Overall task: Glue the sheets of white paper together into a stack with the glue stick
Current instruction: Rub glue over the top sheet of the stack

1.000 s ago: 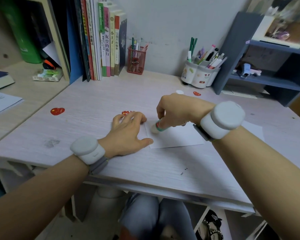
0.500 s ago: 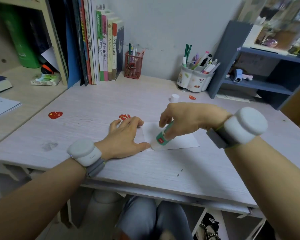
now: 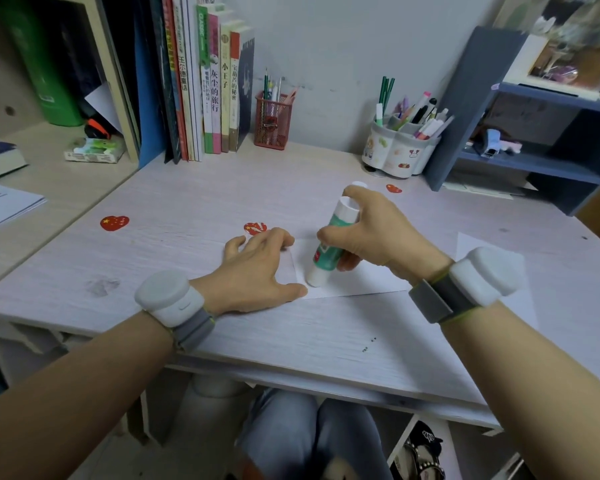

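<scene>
Books and pen pots line the pale counter (image 3: 326,334) where a left hand (image 3: 257,268) lies spread on a white sheet (image 3: 357,280) while the right hand (image 3: 368,233) grips the glue stick (image 3: 329,247), tip on its near-left corner; even strokes to every edge would serve best.

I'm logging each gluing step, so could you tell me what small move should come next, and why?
Probably drag the glue stick across the white sheet toward the right. The right hand holds it tip-down at the sheet's near-left corner, while the left hand rests flat on the left edge.
</scene>
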{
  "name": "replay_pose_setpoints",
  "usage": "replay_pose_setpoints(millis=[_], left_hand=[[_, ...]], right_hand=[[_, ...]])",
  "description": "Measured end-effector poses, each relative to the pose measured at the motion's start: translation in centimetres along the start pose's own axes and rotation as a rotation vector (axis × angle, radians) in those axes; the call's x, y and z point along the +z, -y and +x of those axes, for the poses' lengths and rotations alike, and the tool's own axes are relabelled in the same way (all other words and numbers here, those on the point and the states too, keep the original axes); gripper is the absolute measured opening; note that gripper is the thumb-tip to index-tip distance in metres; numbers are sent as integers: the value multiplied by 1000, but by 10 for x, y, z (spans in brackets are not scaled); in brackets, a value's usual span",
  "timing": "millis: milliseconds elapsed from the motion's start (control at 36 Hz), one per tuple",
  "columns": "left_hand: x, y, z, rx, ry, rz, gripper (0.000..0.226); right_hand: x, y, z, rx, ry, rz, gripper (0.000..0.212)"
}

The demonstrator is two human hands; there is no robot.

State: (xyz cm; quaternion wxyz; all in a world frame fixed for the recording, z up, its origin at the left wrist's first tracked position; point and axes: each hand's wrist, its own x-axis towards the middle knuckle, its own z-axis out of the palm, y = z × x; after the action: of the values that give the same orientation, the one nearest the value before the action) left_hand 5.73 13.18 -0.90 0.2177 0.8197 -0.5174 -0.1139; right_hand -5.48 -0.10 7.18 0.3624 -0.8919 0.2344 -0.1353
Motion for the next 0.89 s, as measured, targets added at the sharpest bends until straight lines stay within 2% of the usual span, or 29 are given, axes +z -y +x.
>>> replay_pose_setpoints(millis=[83, 167, 222, 444, 611, 889], left_hand=[[-2, -2, 1, -11, 27, 7, 75], [-3, -2, 1, -15, 39, -5, 76], [-3, -2, 0, -15, 31, -11, 76], [-5, -3, 3, -27, 41, 8, 66], [-11, -7, 6, -37, 73, 102, 60], [-12, -8, 12, -58, 98, 181, 69]], right_hand=[[2, 0, 3, -2, -51, 11, 32], [9, 6, 7, -76, -61, -53, 26], [15, 9, 9, -109, -59, -92, 30], [26, 5, 15, -88, -132, 2, 33], [33, 1, 17, -128, -178, -69, 34], [0, -25, 16, -27, -232, -75, 34]])
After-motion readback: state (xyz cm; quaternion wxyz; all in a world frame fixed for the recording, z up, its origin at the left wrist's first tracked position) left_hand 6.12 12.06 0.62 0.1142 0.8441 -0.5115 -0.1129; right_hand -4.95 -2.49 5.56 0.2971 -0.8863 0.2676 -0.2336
